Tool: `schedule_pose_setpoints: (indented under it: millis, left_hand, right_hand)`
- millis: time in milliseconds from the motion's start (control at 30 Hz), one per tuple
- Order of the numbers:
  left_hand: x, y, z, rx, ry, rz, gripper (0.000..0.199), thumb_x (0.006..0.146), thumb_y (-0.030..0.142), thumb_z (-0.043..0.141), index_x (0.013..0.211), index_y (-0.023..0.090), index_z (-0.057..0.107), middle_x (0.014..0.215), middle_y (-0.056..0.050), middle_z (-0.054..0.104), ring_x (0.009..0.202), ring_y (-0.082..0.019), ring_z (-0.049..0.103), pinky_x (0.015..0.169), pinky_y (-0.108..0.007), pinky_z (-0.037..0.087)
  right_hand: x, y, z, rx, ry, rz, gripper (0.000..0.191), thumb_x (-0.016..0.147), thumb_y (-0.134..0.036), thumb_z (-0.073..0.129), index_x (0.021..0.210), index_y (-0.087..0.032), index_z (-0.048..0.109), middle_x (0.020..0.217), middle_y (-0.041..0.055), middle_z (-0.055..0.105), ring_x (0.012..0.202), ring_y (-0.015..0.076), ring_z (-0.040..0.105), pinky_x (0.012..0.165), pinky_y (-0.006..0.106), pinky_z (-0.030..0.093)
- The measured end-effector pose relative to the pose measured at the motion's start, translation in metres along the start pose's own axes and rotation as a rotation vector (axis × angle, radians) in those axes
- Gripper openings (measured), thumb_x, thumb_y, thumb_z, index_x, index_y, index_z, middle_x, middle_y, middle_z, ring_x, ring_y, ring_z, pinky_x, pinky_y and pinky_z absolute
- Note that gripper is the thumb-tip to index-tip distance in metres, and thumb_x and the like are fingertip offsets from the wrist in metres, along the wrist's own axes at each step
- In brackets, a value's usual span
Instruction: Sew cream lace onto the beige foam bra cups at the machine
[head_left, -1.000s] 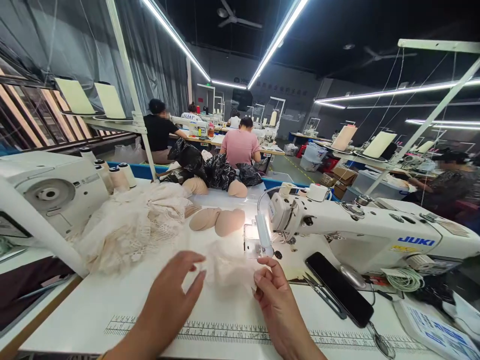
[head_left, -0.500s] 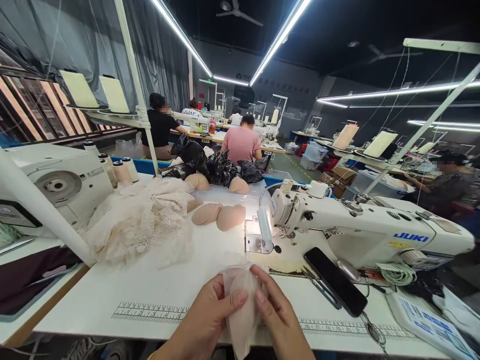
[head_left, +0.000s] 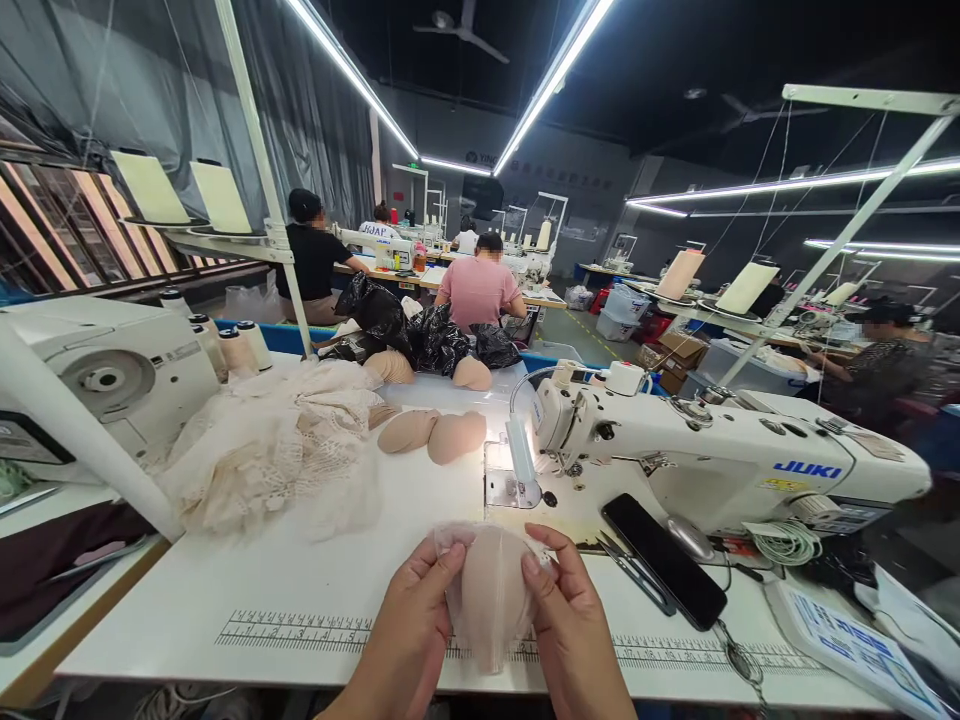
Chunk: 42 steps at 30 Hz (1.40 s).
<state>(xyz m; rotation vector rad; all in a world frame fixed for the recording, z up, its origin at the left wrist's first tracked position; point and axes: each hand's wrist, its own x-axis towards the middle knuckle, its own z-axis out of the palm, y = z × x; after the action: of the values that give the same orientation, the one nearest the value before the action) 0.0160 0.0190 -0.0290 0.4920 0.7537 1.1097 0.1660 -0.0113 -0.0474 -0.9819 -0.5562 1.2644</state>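
Note:
Between my two hands is a beige bra cup (head_left: 491, 585) wrapped in thin, sheer fabric, held above the front of the white table. My left hand (head_left: 416, 610) pinches the left edge, thumb on the near face. On the other side my right hand (head_left: 571, 610) grips the right edge in the same way. Beyond them lie loose beige bra cups (head_left: 457, 438), beside the needle plate (head_left: 501, 488) of a white sewing machine (head_left: 720, 450). A heap of cream lace fabric (head_left: 277, 435) spreads over the table to the left.
Right of my hands lie thread snips (head_left: 637, 575), a black phone (head_left: 664, 560) and a white-and-blue box (head_left: 847, 645). A printed ruler (head_left: 292, 630) runs along the front edge. Black plastic bags (head_left: 431, 330) sit behind the cups. Co-workers sit at machines farther back.
The cup in its sheer fabric has been spread wider and turned to face me. My hands have moved apart, now gripping opposite edges. The view has shifted slightly.

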Motion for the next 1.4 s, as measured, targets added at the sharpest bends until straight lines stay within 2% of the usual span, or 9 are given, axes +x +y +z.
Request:
schedule_pose_setpoints:
  millis: [133, 233, 367, 533, 767, 933, 1200, 1267, 1400]
  left_hand:
    - [0.000, -0.005, 0.002, -0.024, 0.016, 0.027, 0.030, 0.070, 0.038, 0.092, 0.087, 0.020, 0.075, 0.098, -0.002, 0.073, 0.084, -0.017, 0.065, 0.069, -0.024, 0.056]
    - [-0.001, -0.005, 0.007, -0.013, -0.031, 0.018, 0.036, 0.074, 0.043, 0.093, 0.089, 0.019, 0.071, 0.094, -0.003, 0.072, 0.082, -0.018, 0.064, 0.071, -0.027, 0.056]
    - [0.000, -0.004, 0.014, 0.029, -0.013, 0.020, 0.045, 0.068, 0.048, 0.098, 0.082, 0.018, 0.067, 0.084, -0.003, 0.072, 0.080, -0.018, 0.064, 0.071, -0.027, 0.054]
    - [0.001, -0.005, 0.015, 0.049, -0.061, 0.041, 0.040, 0.079, 0.047, 0.092, 0.099, 0.018, 0.074, 0.102, -0.007, 0.077, 0.097, -0.024, 0.069, 0.085, -0.032, 0.056]
    - [0.004, 0.000, 0.023, -0.072, -0.080, 0.001, 0.045, 0.075, 0.045, 0.094, 0.106, 0.017, 0.078, 0.109, -0.010, 0.078, 0.104, -0.028, 0.071, 0.081, -0.031, 0.058]
    - [0.008, 0.005, 0.026, -0.060, -0.084, -0.105, 0.045, 0.070, 0.047, 0.096, 0.096, 0.014, 0.080, 0.102, -0.012, 0.078, 0.103, -0.031, 0.071, 0.072, -0.030, 0.055]
    - [0.012, 0.002, 0.031, 0.063, -0.153, -0.041, 0.042, 0.073, 0.045, 0.094, 0.098, 0.014, 0.080, 0.100, -0.012, 0.077, 0.095, -0.026, 0.068, 0.081, -0.030, 0.054]
    - [0.014, 0.003, 0.032, 0.059, -0.144, -0.038, 0.041, 0.072, 0.045, 0.094, 0.096, 0.014, 0.080, 0.097, -0.012, 0.077, 0.091, -0.025, 0.068, 0.080, -0.030, 0.054]
    - [0.023, 0.008, 0.032, 0.025, -0.128, -0.048, 0.042, 0.074, 0.045, 0.093, 0.099, 0.014, 0.080, 0.098, -0.013, 0.077, 0.088, -0.026, 0.069, 0.080, -0.034, 0.056]
  right_hand:
    - [0.003, 0.004, -0.006, -0.003, -0.001, 0.008, 0.050, 0.081, -0.057, 0.087, 0.116, -0.029, 0.064, 0.088, -0.0004, 0.073, 0.074, 0.0218, 0.067, 0.062, 0.029, 0.051]
    - [0.004, 0.005, -0.008, -0.052, -0.028, -0.009, 0.045, 0.085, -0.058, 0.083, 0.116, -0.030, 0.065, 0.095, 0.0005, 0.076, 0.077, 0.0216, 0.068, 0.062, 0.029, 0.050]
    - [0.010, 0.000, -0.012, -0.021, -0.042, -0.015, 0.047, 0.084, -0.059, 0.081, 0.117, -0.030, 0.064, 0.096, 0.0025, 0.077, 0.080, 0.0242, 0.071, 0.062, 0.031, 0.053]
    - [0.011, 0.001, -0.012, 0.012, -0.042, -0.008, 0.066, 0.079, -0.062, 0.086, 0.131, -0.030, 0.060, 0.099, 0.0057, 0.078, 0.085, 0.0266, 0.074, 0.067, 0.035, 0.057]
    - [0.001, 0.007, -0.003, 0.036, -0.061, 0.006, 0.100, 0.068, -0.046, 0.099, 0.149, -0.030, 0.042, 0.091, 0.0022, 0.079, 0.084, 0.0272, 0.075, 0.076, 0.040, 0.058]
    - [0.004, 0.005, -0.005, 0.022, -0.084, -0.010, 0.105, 0.071, -0.044, 0.098, 0.153, -0.028, 0.035, 0.096, 0.0041, 0.081, 0.090, 0.0264, 0.076, 0.085, 0.039, 0.057]
    - [0.007, 0.004, -0.011, 0.000, -0.118, -0.037, 0.105, 0.073, -0.046, 0.097, 0.155, -0.029, 0.033, 0.102, 0.0050, 0.080, 0.098, 0.0275, 0.075, 0.096, 0.043, 0.055]
    - [0.009, 0.007, -0.016, -0.035, -0.161, -0.029, 0.111, 0.072, -0.047, 0.097, 0.157, -0.030, 0.028, 0.095, 0.0021, 0.078, 0.094, 0.0262, 0.073, 0.092, 0.041, 0.054]
    - [0.013, 0.016, -0.033, -0.127, -0.265, 0.000, 0.119, 0.071, -0.044, 0.098, 0.162, -0.031, 0.022, 0.078, -0.0055, 0.068, 0.073, 0.0185, 0.065, 0.073, 0.031, 0.047]
